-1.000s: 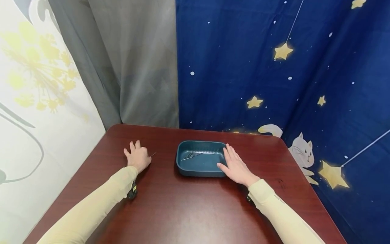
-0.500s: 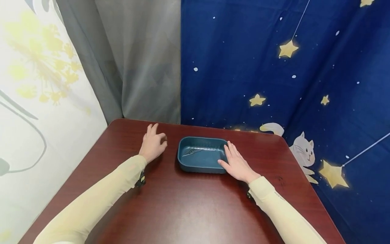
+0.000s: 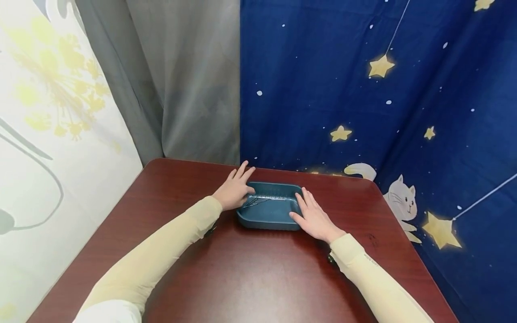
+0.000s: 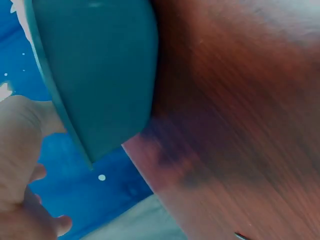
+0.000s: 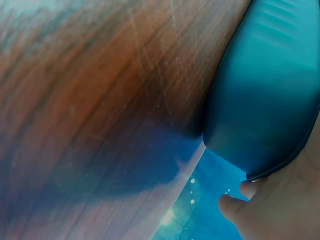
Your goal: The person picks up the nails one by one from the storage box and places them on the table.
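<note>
A dark teal rectangular tray (image 3: 268, 224) stands on the table, with several thin dark metal pins (image 3: 255, 202) lying inside; they are too small to tell the exact kind. My left hand (image 3: 233, 192) is at the tray's left end, thumb and a finger reaching over the rim, the other fingers spread. Whether it pinches a pin is hidden; in the left wrist view the tray wall covers those fingertips. On the right end of the tray rests my right hand (image 3: 317, 219), its fingers straight along the rim and the thumb over the edge.
The dark red wooden table (image 3: 258, 273) reaches back to a grey curtain (image 3: 202, 89) and a blue star-patterned curtain (image 3: 307, 89). A small dark tip (image 4: 242, 236) shows at the bottom of the left wrist view.
My left hand has moved right, from the left part of the table, where a thin pin showed at its fingertips, to the tray's left rim. The right hand stays on the tray.
</note>
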{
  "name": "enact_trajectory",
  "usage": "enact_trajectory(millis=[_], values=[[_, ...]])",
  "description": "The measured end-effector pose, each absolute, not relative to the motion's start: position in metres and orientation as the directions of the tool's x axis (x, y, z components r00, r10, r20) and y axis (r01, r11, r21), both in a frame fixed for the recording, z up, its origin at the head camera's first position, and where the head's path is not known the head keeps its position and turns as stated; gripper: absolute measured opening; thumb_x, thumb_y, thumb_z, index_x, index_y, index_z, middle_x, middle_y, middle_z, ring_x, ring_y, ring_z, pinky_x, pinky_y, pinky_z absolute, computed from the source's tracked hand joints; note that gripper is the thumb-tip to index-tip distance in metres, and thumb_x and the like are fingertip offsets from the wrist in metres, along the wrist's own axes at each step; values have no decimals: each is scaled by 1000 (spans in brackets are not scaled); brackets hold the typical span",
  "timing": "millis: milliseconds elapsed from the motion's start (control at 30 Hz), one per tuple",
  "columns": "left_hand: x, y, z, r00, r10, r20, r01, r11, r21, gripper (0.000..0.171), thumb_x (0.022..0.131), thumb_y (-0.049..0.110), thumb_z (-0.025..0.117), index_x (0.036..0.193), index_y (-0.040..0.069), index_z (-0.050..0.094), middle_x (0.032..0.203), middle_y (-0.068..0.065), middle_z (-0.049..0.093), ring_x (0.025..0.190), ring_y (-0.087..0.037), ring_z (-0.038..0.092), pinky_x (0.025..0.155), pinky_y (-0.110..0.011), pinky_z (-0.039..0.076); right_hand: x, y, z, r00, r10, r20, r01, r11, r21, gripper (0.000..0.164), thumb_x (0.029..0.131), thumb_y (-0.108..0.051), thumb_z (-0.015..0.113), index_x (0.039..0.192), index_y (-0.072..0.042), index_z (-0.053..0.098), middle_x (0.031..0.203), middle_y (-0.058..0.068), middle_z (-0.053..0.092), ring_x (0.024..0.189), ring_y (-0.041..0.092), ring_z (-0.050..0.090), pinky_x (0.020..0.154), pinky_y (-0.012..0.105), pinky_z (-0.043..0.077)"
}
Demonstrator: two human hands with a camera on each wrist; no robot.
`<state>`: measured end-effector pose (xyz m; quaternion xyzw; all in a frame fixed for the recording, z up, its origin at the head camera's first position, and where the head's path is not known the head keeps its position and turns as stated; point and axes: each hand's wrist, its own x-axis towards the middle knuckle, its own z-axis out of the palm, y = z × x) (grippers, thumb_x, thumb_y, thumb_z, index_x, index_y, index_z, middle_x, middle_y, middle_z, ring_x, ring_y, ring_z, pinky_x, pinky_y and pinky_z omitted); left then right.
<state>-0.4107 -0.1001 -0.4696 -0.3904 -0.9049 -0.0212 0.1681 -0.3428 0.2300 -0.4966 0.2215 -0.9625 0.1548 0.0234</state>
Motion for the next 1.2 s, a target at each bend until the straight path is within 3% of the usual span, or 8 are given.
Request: enact_trajectory(millis=[200,433,700,1000,1200], values=[[-425,-83,-474,-707,681,191,685,727,-57,33,83,7,75,105,31,81,164,-19,21,151,-44,-6,108,-72,23,-342,230,-498,-896,-422,136,-444,847,-292,81,102,-59,43,160,-5,24,168,13,-1,153,33,3,119,52,18],[-435,-72,-484,-800,598,56,598,801,-15,34,85,9,74,107,33,80,167,-14,13,151,-43,-10,110,-72,17,-343,231,-500,-895,-424,135,-445,840,-310,81,102,-60,44,160,-7,25,168,13,-1,153,34,4,117,56,20],[-438,-64,-488,-832,554,18,554,832,39,34,84,7,74,107,32,80,166,-13,16,151,-43,-7,111,-73,12,-342,231,-500,-898,-416,143,-439,837,-326,80,102,-62,42,161,-10,25,169,10,-2,154,31,3,116,56,22],[-439,-65,-492,-840,543,3,541,836,86,24,82,5,74,82,29,77,165,-17,20,150,-48,0,107,-76,17,-342,230,-502,-901,-410,143,-434,837,-334,79,101,-62,43,161,-13,25,169,10,-1,153,34,7,114,59,27],[-438,-67,-488,-854,520,-13,514,848,126,25,85,3,70,77,26,77,163,-15,26,150,-48,3,108,-76,15,-340,230,-500,-905,-403,138,-425,835,-350,78,101,-61,44,161,-14,25,169,8,-2,153,33,6,113,59,28]])
